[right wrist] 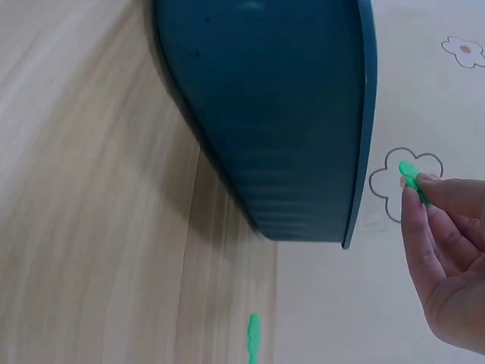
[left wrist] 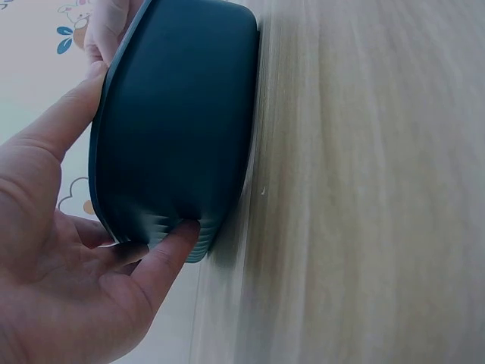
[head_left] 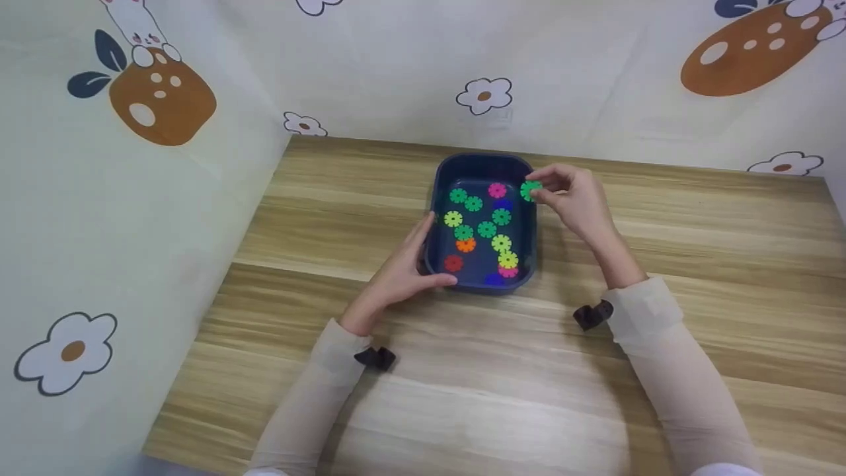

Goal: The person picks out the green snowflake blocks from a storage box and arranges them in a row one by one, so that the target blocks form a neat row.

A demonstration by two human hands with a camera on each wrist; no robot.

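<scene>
A dark blue plastic box (head_left: 479, 288) stands on the table with several notched plastic discs lying inside. Against its near left corner, my left hand (head_left: 410, 264) grips the box, thumb on the near rim and fingers along the left side. The left wrist view shows this hand (left wrist: 83, 258) against the box wall (left wrist: 178, 114). My right hand (head_left: 578, 198) pinches a green notched disc (head_left: 531, 190) between thumb and fingers at the right rim. Seen from the right wrist, the disc (right wrist: 411, 180) is held above rim height, apart from the box.
Another green piece (right wrist: 254, 339) lies on the wooden table (right wrist: 98, 250) in the right wrist view. Inside the box are green, yellow, pink, orange, red and blue discs, such as a red disc (head_left: 453, 263). Patterned cloth walls (head_left: 396, 79) border the table at the back and left.
</scene>
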